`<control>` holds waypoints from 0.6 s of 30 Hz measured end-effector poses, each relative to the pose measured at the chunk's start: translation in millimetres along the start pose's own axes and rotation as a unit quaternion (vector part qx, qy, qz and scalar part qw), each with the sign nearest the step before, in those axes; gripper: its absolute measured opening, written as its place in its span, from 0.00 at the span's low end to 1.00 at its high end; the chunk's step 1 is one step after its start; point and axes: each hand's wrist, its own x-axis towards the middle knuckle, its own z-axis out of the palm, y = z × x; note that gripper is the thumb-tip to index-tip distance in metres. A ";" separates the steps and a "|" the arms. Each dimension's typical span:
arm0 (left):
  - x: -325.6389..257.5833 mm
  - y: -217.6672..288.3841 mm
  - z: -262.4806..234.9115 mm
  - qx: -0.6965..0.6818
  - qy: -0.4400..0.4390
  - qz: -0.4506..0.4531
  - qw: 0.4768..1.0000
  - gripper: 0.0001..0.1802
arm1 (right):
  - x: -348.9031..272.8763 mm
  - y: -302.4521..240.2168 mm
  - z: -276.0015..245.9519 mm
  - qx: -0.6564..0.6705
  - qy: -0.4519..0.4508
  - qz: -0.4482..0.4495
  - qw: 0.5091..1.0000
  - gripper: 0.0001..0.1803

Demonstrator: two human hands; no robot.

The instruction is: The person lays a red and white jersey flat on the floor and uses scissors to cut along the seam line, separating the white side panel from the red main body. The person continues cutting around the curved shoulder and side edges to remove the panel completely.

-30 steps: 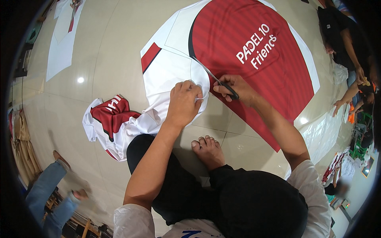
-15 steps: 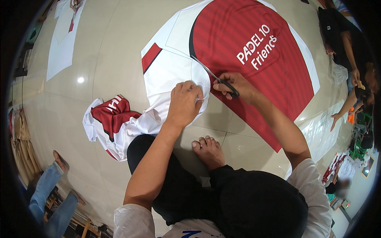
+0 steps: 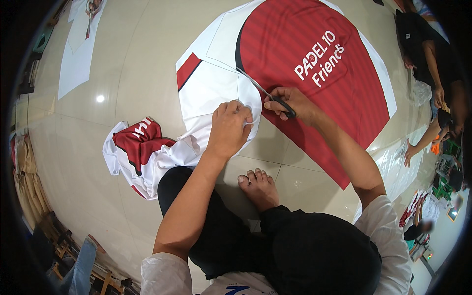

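Your right hand (image 3: 290,103) grips dark-handled metal scissors (image 3: 265,93), blades lying on the large red-and-white printed fabric sheet (image 3: 305,59) spread over the glossy beige tiled floor (image 3: 128,64) at upper centre. Your left hand (image 3: 228,128) pinches the sheet's white edge just beside them. A crumpled red-and-white offcut (image 3: 140,147) lies centre left.
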 end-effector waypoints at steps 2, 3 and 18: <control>-0.2 0.1 0.1 -0.003 0.001 -0.001 1.000 0.11 | 1.7 -2.2 0.5 0.010 0.001 -0.002 1.000 0.17; -0.4 -0.2 0.3 -0.006 0.001 -0.001 1.000 0.11 | 2.4 -3.1 0.2 0.006 0.001 0.000 1.000 0.17; 0.3 -0.9 0.9 0.001 -0.003 -0.005 1.000 0.11 | 3.2 -4.8 -2.4 0.000 -0.012 0.000 1.000 0.17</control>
